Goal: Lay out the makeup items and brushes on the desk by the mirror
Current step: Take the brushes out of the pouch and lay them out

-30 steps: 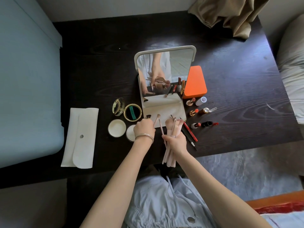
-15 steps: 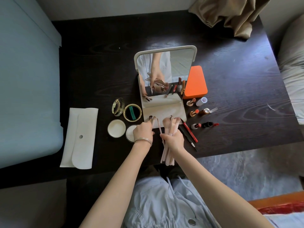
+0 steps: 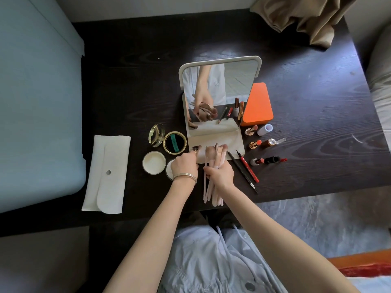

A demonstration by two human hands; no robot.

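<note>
Lowered since a second ago, the left hand [image 3: 184, 164] pinches one small brush [image 3: 195, 149] onto the mirror [image 3: 218, 98] base, while the right hand [image 3: 220, 174] grips the unplaced brush bundle [image 3: 212, 176]; lipsticks [image 3: 257, 152] already lie out.

The dark wooden table [image 3: 306, 106] carried a standing mirror [image 3: 219, 96] at its middle — an orange case [image 3: 259, 104] and lipsticks [image 3: 255, 144] to its right, two pencils [image 3: 246, 169] beside them, round compacts [image 3: 175, 142] and a white pouch [image 3: 108, 172] left.
</note>
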